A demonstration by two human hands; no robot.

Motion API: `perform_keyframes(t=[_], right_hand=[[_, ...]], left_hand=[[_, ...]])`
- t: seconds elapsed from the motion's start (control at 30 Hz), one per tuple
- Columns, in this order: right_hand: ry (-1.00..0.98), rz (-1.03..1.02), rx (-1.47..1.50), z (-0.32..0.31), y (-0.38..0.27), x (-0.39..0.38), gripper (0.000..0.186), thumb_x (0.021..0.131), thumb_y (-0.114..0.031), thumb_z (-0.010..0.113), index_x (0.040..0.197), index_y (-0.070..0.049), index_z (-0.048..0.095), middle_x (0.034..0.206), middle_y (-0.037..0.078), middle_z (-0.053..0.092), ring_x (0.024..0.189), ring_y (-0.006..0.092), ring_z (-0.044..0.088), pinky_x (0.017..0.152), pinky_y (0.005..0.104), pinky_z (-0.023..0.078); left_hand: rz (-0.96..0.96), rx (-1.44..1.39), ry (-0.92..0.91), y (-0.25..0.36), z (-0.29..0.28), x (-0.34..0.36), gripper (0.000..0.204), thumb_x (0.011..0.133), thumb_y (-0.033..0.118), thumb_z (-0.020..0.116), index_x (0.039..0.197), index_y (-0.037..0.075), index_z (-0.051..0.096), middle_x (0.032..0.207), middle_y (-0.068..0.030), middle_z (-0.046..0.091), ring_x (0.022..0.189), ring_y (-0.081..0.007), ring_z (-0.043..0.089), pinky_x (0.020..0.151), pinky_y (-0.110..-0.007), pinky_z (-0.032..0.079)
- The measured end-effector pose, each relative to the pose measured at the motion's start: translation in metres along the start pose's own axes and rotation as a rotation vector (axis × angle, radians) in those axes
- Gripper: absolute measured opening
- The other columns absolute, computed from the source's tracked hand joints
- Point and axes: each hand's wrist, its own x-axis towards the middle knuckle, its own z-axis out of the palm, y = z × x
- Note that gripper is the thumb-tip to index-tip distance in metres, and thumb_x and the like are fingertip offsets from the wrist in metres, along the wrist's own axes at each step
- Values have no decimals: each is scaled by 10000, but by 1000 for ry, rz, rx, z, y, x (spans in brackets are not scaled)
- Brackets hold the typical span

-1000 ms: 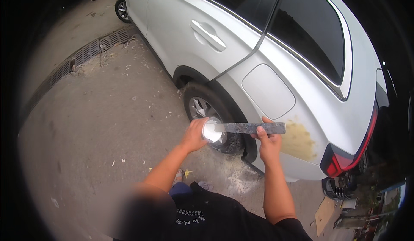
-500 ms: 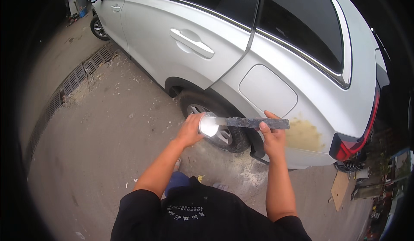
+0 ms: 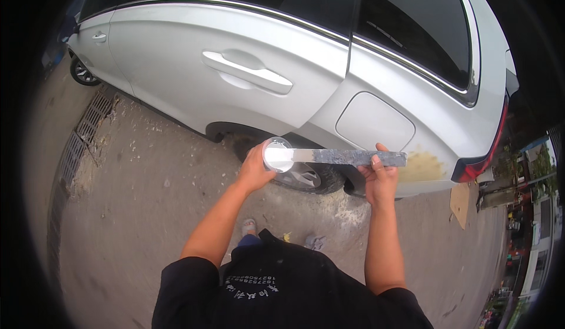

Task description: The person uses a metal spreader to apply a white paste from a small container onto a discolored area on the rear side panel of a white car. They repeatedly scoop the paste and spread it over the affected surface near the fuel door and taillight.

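Observation:
A clear plastic cup (image 3: 278, 155) with white paint-like liquid inside is gripped by my left hand (image 3: 255, 169), in front of the car's rear wheel. My right hand (image 3: 381, 175) pinches the far right end of a long flat stirring stick (image 3: 341, 157), dark and crusted along most of its length. Its paler left end is over the cup and reaches into the white liquid; how deep it goes I cannot tell. Behind my right hand, a yellowish sanded patch (image 3: 425, 165) marks the rear panel of the white car (image 3: 170, 64).
The rear wheel (image 3: 301, 177) is right behind the cup. A closed fuel flap (image 3: 375, 127) lies above the stick. At the left, a metal drain grate (image 3: 88, 126) runs along the concrete ground (image 3: 147, 211). A flat tan board (image 3: 459, 206) lies behind the car at right.
My view has shifted, so the car's front reaches further left. Both hands sit slightly higher in view and further apart, and more of the stick's pale end shows outside the cup.

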Motion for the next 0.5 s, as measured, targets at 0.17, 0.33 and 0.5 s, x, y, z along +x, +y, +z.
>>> perform_keyframes(t=[0.17,0.33,0.5], right_hand=[[29,-18,88,-10,9,0,465,897,-95,615,1322,-15,445,1029,84,597,868,189,628,740,344,573],[53,-21,153,-20,19,-3,453,907,-107,618,1325,-51,453,1054,62,586,924,186,606,801,352,549],[55,-25,208,-29,28,-5,437,915,-96,611,1323,-61,459,1059,84,596,920,199,616,785,346,556]], left_hand=[[-15,-60,46,-9,-3,12,801,647,145,769,1357,39,412,1305,-176,522,1228,-343,485,1033,-405,393],[-57,-96,74,9,-7,22,764,674,187,783,1337,37,434,1267,-177,555,1187,-330,534,993,-394,426],[-99,-100,59,13,-5,25,744,672,210,793,1311,37,452,1258,-177,562,1167,-327,548,978,-393,437]])
